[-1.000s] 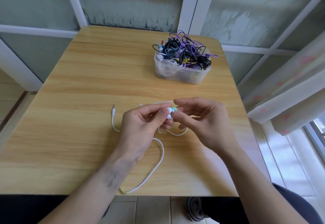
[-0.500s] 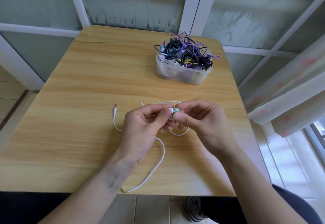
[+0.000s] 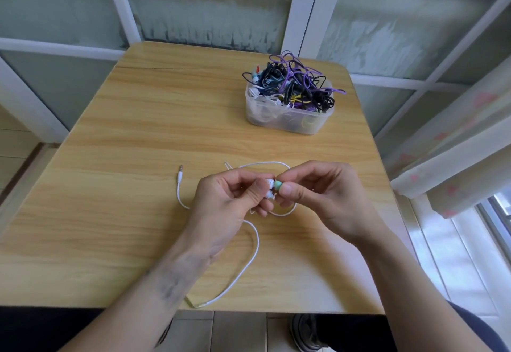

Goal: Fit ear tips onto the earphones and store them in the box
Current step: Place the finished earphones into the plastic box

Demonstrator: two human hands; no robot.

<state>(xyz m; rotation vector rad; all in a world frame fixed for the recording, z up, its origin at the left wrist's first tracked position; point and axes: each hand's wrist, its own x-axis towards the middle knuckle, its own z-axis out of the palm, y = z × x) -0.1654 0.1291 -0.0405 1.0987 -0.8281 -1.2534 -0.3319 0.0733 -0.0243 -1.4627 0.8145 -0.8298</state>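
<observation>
Since a second ago both hands have drifted slightly nearer the person with the pinch unchanged, and the teal tip looks pushed closer against the white bud.

Largest first: the wooden worktop [image 3: 138,158] carries everything. Toward its far right stands the clear plastic box [image 3: 287,119], heaped with tangled purple, black and white cables and well apart from the hands. A white earphone cable [image 3: 255,243] loops across the near half of the worktop, its jack plug [image 3: 180,170] lying to the left of the hands.

Next, the left hand [image 3: 229,207] pinches the white earbud [image 3: 269,185] between thumb and forefinger. Facing it, the right hand [image 3: 326,199] pinches the teal ear tip [image 3: 277,185], fingers curled.

Tip and bud touch, the tip just right of the bud, their shared axis running roughly left to right between the two thumbs. Seating probably needs a push leftward along that line, perhaps with a small twist.
</observation>
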